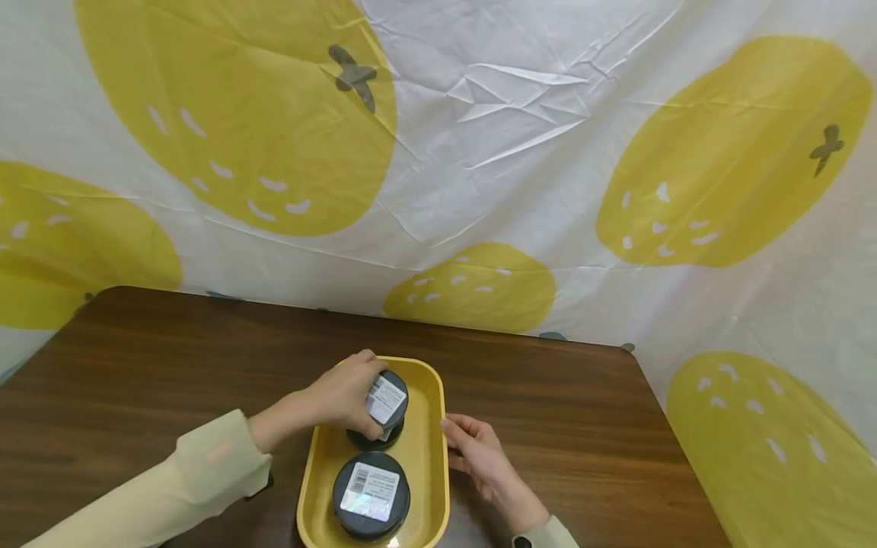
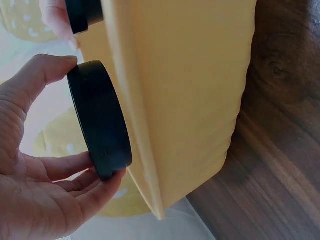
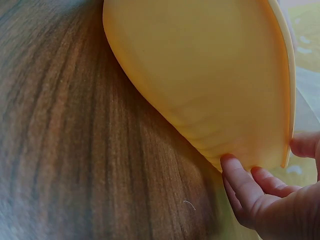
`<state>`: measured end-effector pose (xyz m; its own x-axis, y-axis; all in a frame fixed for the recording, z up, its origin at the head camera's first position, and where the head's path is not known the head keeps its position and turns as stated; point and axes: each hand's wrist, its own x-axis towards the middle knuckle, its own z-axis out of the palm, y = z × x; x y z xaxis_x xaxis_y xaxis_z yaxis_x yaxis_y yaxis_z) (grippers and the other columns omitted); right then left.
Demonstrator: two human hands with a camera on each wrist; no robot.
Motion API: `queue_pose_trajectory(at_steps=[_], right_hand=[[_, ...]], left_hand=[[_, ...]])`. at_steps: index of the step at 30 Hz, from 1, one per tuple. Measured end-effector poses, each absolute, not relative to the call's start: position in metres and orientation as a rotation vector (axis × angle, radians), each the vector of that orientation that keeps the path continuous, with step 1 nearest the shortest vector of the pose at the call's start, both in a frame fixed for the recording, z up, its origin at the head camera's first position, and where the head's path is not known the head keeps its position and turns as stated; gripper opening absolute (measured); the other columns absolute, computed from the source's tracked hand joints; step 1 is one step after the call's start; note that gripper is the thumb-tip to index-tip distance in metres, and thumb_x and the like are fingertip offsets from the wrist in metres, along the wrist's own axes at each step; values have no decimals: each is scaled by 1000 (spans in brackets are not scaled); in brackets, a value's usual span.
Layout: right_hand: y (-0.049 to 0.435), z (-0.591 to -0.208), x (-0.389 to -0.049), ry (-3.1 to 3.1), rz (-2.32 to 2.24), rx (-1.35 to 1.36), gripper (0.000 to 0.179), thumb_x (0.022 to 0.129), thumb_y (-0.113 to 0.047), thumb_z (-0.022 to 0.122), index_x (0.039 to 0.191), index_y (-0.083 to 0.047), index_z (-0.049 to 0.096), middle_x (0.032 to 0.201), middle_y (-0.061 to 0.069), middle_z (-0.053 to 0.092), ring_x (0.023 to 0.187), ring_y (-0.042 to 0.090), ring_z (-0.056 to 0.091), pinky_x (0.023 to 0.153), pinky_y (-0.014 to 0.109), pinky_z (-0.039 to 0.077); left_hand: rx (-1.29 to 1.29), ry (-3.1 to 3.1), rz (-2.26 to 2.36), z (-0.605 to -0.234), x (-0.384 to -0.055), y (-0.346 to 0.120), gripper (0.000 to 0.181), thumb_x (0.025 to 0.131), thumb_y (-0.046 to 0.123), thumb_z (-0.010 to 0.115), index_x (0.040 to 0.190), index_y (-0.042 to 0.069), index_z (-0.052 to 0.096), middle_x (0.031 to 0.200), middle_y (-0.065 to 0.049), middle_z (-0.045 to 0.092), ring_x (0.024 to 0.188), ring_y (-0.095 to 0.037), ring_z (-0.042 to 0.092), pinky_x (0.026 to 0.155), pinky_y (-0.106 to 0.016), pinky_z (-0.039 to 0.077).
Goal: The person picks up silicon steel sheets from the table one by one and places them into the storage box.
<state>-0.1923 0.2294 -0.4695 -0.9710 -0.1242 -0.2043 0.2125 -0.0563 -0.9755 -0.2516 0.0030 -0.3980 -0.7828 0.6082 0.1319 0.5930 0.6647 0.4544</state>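
Observation:
A deep yellow tray [image 1: 322, 476] with rounded corners sits on the table, its long side pointing away from me. My left hand [image 1: 349, 392] grips a flat, round black container [image 1: 387, 397] with a white printed label on top, tilted above the tray's far half. In the left wrist view, thumb and fingers hold this container [image 2: 100, 120] by opposite edges. Just under it, another dark round container [image 1: 392, 440] is partly hidden. A labelled round black container [image 1: 370, 495] lies in the near half. My right hand [image 1: 486, 464] holds the tray's right side, thumb at the rim and fingers against the outer wall [image 3: 210, 115].
The dark brown wooden table [image 1: 569, 449] extends on both sides of the tray. Behind it hangs a white cloth [image 1: 507, 152] with large yellow fruit prints, reaching down to the table's back edge.

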Motion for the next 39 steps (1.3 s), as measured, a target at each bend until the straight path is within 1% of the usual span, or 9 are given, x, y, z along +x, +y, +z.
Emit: queue_pose_trajectory(at_steps=[5,13,19,26,39], right_hand=[[229,-469,-192,1981,-2131,99,45,95,-19,54,122,17,47,105,15,64,92,19,63,77,36,54],[228,-469,-191,1977,-2145,114,44,95,-17,54,121,17,47,101,12,65,89,17,63,75,34,54],[229,-471,-193,1979,-2144,120,44,94,-17,54,121,17,48,103,14,65,90,17,63,75,34,54],[229,-472,-193,1980,-2142,114,44,94,-19,55,120,16,49,104,15,65,91,18,63,75,34,54],[228,-471,-193,1965,-2149,130,43,94,-17,54,120,17,49,100,12,65,89,16,63,74,33,54]], left_hand=[[1062,2843,746,-402,-252,4,76,46,20,88,109,-9,58,92,-10,52,79,-19,50,73,-32,48],[1076,2837,727,-408,-254,5,77,46,20,88,110,-10,57,96,-12,54,83,-21,51,77,-34,48],[1076,2811,712,-412,-253,7,77,47,19,88,111,-9,57,97,-12,54,86,-23,51,78,-35,47],[1047,2791,716,-414,-253,8,78,47,18,88,112,-10,56,96,-11,53,86,-23,50,77,-36,47],[1050,2796,695,-420,-252,9,78,45,18,89,111,-10,57,95,-11,53,85,-24,51,75,-38,47]])
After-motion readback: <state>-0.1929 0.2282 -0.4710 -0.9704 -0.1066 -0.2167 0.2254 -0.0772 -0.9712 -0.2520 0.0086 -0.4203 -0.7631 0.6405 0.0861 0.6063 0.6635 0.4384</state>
